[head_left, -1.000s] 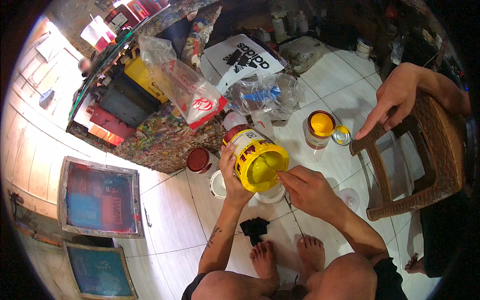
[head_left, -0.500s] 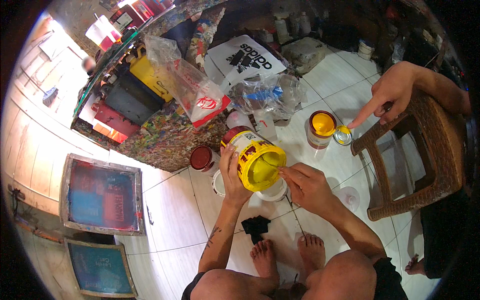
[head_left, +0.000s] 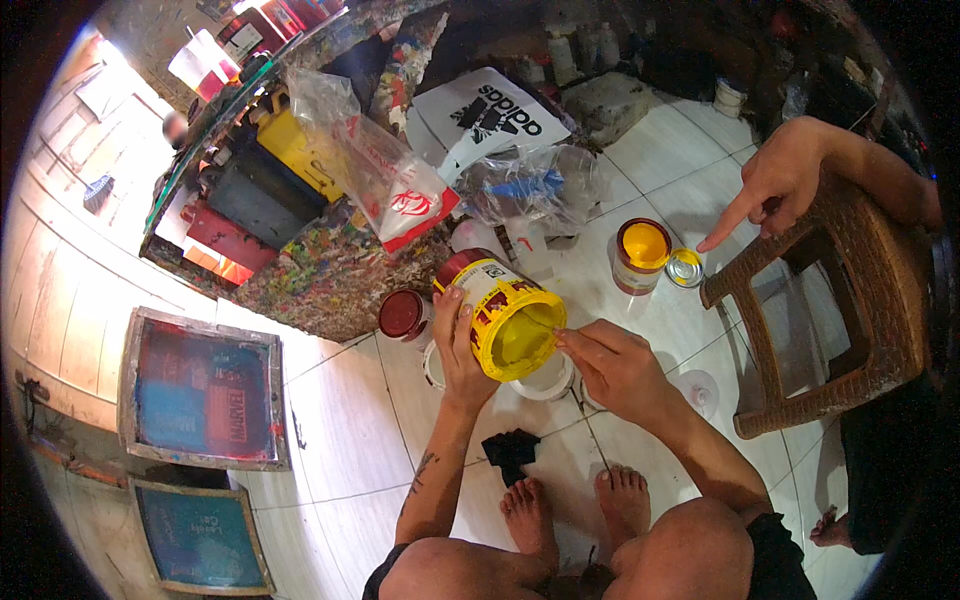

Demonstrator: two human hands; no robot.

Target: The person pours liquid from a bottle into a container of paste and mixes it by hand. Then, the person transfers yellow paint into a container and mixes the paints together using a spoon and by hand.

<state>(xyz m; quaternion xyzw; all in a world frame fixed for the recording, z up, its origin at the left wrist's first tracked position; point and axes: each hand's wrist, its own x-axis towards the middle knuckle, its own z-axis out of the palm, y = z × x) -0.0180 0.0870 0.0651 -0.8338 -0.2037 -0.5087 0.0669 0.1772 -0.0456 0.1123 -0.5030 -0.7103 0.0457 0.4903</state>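
Note:
Near the centre, my left hand [head_left: 465, 360] is wrapped round a large yellow paint can [head_left: 490, 290], tilted so its open mouth shows thick yellow paint. The fingers of my right hand [head_left: 610, 370] pinch a thin stirrer [head_left: 550, 332] that dips into that paint. Behind my left hand stands a container with a dark red lid [head_left: 401, 314]. Right of the held can, a smaller open tin of deep yellow paint [head_left: 643, 262] stands on the tiles beside a paint-smeared round lid [head_left: 685, 270]. A co-worker's hand [head_left: 775, 180] points an index finger down near that lid.
A brown plastic stool [head_left: 885, 330] is at right. Framed screens [head_left: 200, 385] lie at left. A paint-spattered shelf unit [head_left: 300, 290] holds jugs [head_left: 260, 190], with plastic bags [head_left: 530, 190] and a printed sheet [head_left: 445, 110] nearby. A black cloth [head_left: 510, 455] lies by my feet.
The held can has shifted slightly up and left, along with my hands. The co-worker's fingertip has moved a little up and left, beside the small lid.

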